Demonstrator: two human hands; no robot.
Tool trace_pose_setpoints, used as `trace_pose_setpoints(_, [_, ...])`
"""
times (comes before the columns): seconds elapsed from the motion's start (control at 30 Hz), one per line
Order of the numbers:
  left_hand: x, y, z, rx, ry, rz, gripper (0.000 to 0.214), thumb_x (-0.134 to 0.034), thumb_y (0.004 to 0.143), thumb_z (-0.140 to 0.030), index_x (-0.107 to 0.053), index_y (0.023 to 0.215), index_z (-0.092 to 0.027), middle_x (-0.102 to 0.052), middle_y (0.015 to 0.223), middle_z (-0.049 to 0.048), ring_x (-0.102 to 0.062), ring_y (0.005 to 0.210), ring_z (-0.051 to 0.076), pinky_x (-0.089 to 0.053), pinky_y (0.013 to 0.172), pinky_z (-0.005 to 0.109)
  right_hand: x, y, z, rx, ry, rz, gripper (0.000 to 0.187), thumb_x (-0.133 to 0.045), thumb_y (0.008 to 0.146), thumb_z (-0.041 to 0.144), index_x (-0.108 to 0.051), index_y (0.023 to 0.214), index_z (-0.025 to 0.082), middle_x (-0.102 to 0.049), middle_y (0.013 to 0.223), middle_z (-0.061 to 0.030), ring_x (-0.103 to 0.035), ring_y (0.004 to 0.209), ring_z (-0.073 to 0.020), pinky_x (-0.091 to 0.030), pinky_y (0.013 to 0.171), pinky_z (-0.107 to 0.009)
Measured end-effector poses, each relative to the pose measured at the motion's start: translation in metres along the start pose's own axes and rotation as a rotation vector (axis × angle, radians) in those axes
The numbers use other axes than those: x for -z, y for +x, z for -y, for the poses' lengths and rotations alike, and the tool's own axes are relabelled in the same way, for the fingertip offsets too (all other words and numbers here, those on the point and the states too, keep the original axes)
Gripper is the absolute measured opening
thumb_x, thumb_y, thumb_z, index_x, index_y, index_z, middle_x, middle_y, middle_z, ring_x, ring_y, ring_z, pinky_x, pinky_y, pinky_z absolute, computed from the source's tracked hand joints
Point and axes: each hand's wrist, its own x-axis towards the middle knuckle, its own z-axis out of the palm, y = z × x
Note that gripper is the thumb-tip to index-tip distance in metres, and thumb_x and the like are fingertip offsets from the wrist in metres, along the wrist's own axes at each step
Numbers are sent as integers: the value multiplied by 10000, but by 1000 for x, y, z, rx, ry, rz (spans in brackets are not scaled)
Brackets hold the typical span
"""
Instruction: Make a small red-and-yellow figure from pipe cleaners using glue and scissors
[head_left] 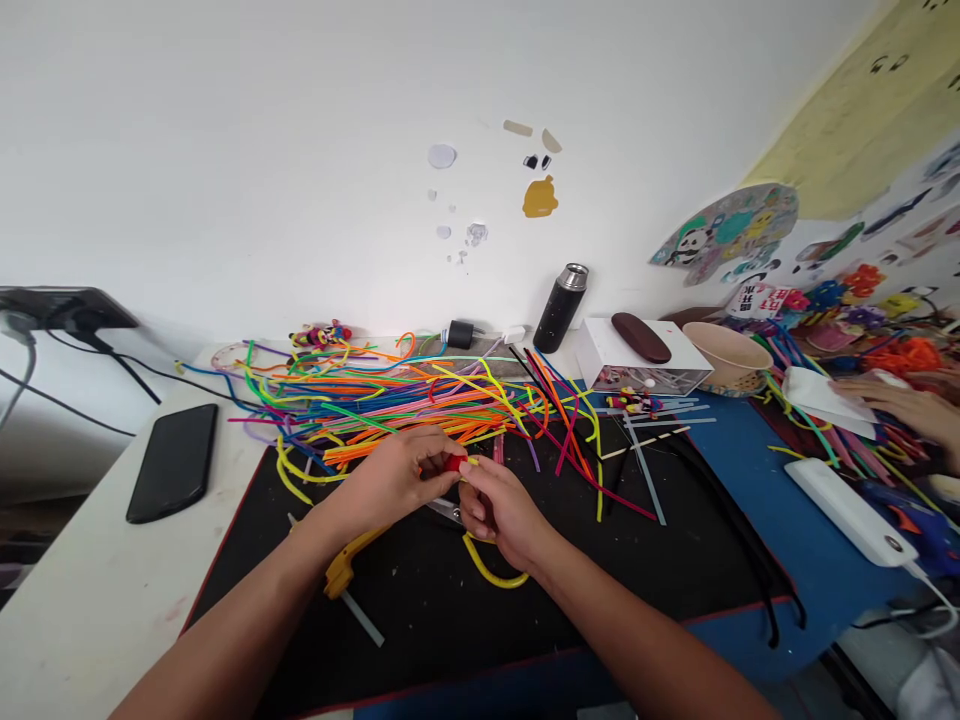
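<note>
Above the black mat (420, 620), my left hand (409, 475) and my right hand (499, 510) meet, fingertips pinched on a small piece of red fuzzy pipe cleaner (454, 463). A yellow bit shows at my right fingertips. Under the hands lies a metal tool (447, 511), partly hidden; a curved yellow piece (496, 577) shows below my right hand, and whether they join I cannot tell. Beneath my left forearm rests a yellow glue gun (341, 572), partly covered. Just beyond both hands spreads a heap of colourful pipe cleaners (375, 405).
A black phone (172, 462) lies left. Toward the wall stand a dark thermos (561, 308), a white box (600, 350) bearing a glasses case (640, 338), and a bowl (726, 355). Translucent glue sticks (646, 475) lie right. Another person's hand (900, 405) works beyond a white power strip (851, 510).
</note>
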Motion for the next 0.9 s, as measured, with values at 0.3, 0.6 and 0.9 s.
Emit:
trace_pose_setpoints(0.3, [-1,1,-6,27,-16,-2,137,-646,954,-271,-747,1011,-197,-691,862,27,-641,739,154,-491,671,249,-1,0,0,18,-43,-16,402,-703,865,532,-453,785,229,-402,477,128,-327,333,-51,-133,366,-202])
trace_pose_setpoints(0.6, [-2,-1,-2,49,-61,-63,152,-666,957,-285,-719,1070,-197,-711,958,46,-663,797,166,-540,724,279,-3,3,0,44,51,16,427,-735,864,576,-491,857,225,-445,510,121,-337,332,-48,-120,364,-207])
trace_pose_setpoints(0.9, [-4,0,-2,-60,-29,-130,149,-652,970,-225,-716,1105,-211,-713,991,60,-665,868,182,-559,780,297,-1,5,4,68,68,-4,473,-747,849,631,-537,878,208,-449,506,112,-325,342,-49,-132,367,-207])
